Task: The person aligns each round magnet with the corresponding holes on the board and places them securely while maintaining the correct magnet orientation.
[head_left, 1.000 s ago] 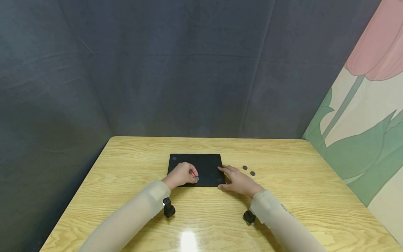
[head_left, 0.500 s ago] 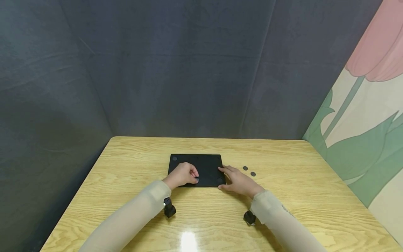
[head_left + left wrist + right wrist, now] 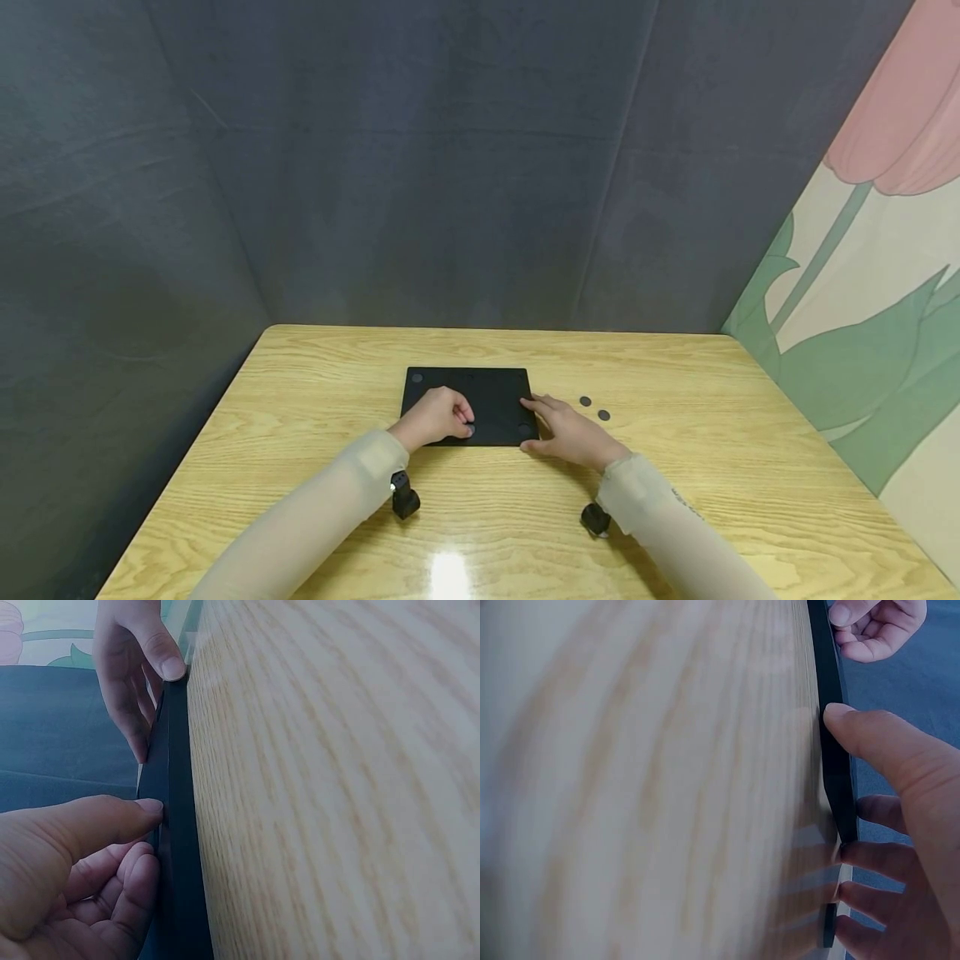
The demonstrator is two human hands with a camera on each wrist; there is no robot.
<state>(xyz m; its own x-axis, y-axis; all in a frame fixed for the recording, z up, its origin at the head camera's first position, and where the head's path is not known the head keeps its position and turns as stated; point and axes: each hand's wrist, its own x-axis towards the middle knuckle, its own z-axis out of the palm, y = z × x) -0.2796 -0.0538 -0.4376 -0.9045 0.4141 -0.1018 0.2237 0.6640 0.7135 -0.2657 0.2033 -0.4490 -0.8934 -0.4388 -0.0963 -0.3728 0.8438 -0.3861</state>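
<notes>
A flat black rectangular panel [image 3: 491, 400] lies on the wooden table. My left hand [image 3: 437, 414] bends over its front edge, thumb and fingertips at a small grey disc [image 3: 470, 430] that looks pinched against the surface. In the left wrist view, the left thumb [image 3: 112, 817] reaches the panel's edge and the other fingers are curled; the disc is hidden there. My right hand [image 3: 570, 429] rests at the panel's right front corner. Its thumb [image 3: 877, 739] touches the front edge, and its fingers spread along the right side.
Two loose dark discs, a farther disc [image 3: 585, 401] and a nearer disc [image 3: 603, 415], lie right of the panel. Another round grey disc [image 3: 417, 378] sits at its far left corner. A dark curtain [image 3: 450, 167] hangs behind the table [image 3: 300, 367]; a flower-patterned wall [image 3: 847, 317] is at right.
The grey disc under my left fingertips showed a lighter face a second ago and now looks darker and flatter against the panel. Both hands have stayed nearly in place.
</notes>
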